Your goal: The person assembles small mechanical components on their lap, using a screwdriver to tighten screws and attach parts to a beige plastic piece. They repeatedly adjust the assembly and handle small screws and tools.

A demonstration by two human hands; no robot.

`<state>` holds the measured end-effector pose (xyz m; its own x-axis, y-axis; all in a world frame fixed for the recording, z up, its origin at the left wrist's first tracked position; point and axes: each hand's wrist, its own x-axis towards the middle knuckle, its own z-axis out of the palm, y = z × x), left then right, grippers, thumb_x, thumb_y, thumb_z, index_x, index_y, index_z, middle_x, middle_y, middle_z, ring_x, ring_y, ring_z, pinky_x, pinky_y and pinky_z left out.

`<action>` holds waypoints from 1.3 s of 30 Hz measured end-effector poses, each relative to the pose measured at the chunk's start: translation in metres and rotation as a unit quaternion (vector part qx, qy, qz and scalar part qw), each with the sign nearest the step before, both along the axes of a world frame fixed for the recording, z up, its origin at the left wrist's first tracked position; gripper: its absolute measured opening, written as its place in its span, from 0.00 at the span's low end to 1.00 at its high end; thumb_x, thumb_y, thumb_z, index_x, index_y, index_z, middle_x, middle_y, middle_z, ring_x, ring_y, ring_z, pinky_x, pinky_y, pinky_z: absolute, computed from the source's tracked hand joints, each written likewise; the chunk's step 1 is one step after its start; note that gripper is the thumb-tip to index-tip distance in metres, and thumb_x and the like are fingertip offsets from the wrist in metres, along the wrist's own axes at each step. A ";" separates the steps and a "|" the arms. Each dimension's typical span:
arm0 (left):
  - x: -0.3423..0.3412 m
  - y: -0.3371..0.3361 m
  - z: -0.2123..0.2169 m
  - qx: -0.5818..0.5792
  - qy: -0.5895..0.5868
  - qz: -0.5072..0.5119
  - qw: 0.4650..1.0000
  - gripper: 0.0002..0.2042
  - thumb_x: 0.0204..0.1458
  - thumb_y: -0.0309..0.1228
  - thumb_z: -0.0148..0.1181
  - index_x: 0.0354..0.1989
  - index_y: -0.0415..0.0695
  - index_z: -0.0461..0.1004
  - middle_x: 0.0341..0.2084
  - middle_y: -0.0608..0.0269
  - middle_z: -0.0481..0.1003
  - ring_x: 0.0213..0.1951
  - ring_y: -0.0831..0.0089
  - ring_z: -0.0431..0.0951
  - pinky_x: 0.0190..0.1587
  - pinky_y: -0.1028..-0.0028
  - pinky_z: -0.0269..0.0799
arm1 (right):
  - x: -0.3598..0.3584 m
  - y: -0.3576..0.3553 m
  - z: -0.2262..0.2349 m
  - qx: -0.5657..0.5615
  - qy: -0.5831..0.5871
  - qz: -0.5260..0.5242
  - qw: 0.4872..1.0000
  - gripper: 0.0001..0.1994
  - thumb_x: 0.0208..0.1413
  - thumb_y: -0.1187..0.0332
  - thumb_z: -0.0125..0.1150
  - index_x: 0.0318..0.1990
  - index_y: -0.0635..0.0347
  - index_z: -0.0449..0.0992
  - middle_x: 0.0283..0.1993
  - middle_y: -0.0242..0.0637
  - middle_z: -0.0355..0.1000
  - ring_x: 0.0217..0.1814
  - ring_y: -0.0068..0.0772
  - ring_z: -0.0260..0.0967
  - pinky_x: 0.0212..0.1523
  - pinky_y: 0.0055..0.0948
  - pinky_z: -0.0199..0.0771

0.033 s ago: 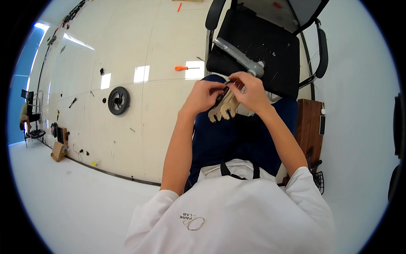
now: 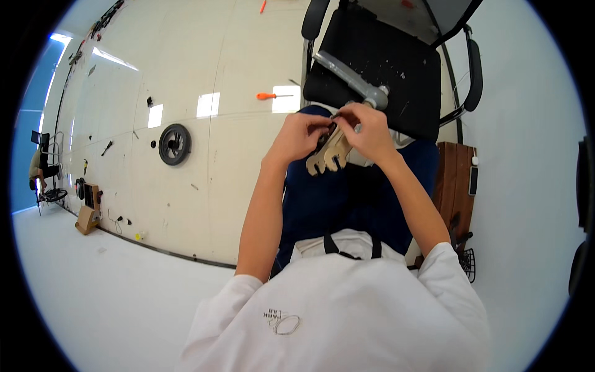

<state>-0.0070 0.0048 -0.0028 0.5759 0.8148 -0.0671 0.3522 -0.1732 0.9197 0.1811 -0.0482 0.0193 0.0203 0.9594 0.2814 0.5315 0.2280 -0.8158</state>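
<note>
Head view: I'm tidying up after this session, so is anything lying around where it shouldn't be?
Yes. An orange-handled screwdriver and a black wheel lie loose on the pale floor, apart from the work. Both hands, left hand and right hand, grip a notched wooden piece.

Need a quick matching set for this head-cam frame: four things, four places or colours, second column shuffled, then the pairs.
1 wooden part
2 screwdriver
3 wheel
4 grey tube

A lying on the black chair
B black, flat on the pale floor, far left of the hands
C orange handle, on the floor
D held between the left hand and right hand

1-D, 2-C, 3-B, 4-A
</note>
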 end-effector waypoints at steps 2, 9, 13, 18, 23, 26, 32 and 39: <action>-0.001 -0.007 -0.002 -0.032 -0.012 0.012 0.999 0.11 0.54 0.20 0.60 0.45 0.35 0.81 0.35 0.50 0.83 0.37 0.65 0.84 0.42 0.72 0.78 | -0.005 -0.006 -0.003 -0.027 0.036 -0.025 0.999 0.05 0.54 0.75 0.66 0.36 0.67 0.79 0.32 0.42 0.79 0.31 0.35 0.80 0.35 0.27 0.79; -0.002 -0.004 0.004 -0.038 -0.004 -0.001 0.999 0.09 0.54 0.23 0.64 0.43 0.35 0.82 0.32 0.52 0.83 0.36 0.68 0.84 0.42 0.72 0.78 | -0.005 -0.010 0.008 -0.108 0.119 -0.021 0.987 0.10 0.53 0.71 0.70 0.38 0.69 0.81 0.33 0.43 0.82 0.34 0.29 0.82 0.38 0.24 0.81; -0.001 -0.005 0.001 -0.017 -0.010 0.001 1.000 0.08 0.56 0.24 0.63 0.42 0.34 0.82 0.29 0.52 0.83 0.34 0.71 0.83 0.40 0.72 0.78 | -0.014 -0.021 0.009 -0.110 0.154 -0.071 0.979 0.16 0.51 0.66 0.74 0.40 0.73 0.81 0.34 0.45 0.82 0.35 0.29 0.82 0.38 0.24 0.82; 0.000 -0.006 0.005 -0.017 0.011 -0.006 1.000 0.08 0.55 0.23 0.64 0.42 0.34 0.82 0.29 0.54 0.83 0.33 0.73 0.82 0.39 0.73 0.78 | -0.028 -0.025 0.003 -0.092 0.157 -0.149 0.972 0.17 0.52 0.65 0.73 0.39 0.74 0.82 0.31 0.45 0.82 0.34 0.30 0.83 0.37 0.24 0.82; -0.006 -0.005 -0.007 -0.024 -0.006 0.017 1.000 0.09 0.54 0.25 0.66 0.42 0.36 0.82 0.32 0.52 0.83 0.33 0.67 0.84 0.40 0.72 0.78 | -0.013 -0.025 0.002 -0.121 0.204 -0.007 0.971 0.14 0.61 0.71 0.61 0.50 0.72 0.79 0.37 0.44 0.82 0.39 0.28 0.82 0.44 0.22 0.80; -0.007 -0.004 -0.008 -0.040 -0.015 0.008 0.999 0.09 0.55 0.23 0.66 0.43 0.34 0.81 0.33 0.57 0.83 0.35 0.74 0.83 0.42 0.74 0.78 | 0.007 -0.019 -0.005 -0.163 0.246 0.063 0.953 0.14 0.65 0.74 0.54 0.54 0.70 0.78 0.39 0.41 0.81 0.42 0.25 0.80 0.49 0.22 0.77; -0.001 -0.003 -0.012 -0.060 -0.032 -0.026 0.997 0.09 0.57 0.21 0.63 0.44 0.33 0.81 0.35 0.57 0.83 0.37 0.75 0.82 0.45 0.74 0.78 | 0.010 -0.014 -0.018 -0.169 0.349 0.053 0.920 0.10 0.68 0.71 0.52 0.49 0.63 0.79 0.33 0.30 0.74 0.29 0.15 0.67 0.35 0.18 0.71; 0.000 -0.002 0.001 -0.028 0.015 -0.044 0.999 0.09 0.55 0.25 0.64 0.43 0.36 0.82 0.31 0.52 0.83 0.33 0.67 0.83 0.40 0.72 0.77 | -0.011 0.009 -0.016 -0.238 0.400 0.010 0.885 0.10 0.69 0.66 0.54 0.52 0.61 0.72 0.33 0.35 0.75 0.25 0.16 0.65 0.30 0.19 0.70</action>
<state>-0.0074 0.0029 -0.0018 0.6423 0.7556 -0.1288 0.3654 -0.1542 0.9180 0.1701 -0.0388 0.0029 0.0131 0.9680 -0.2508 -0.2593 -0.2389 -0.9358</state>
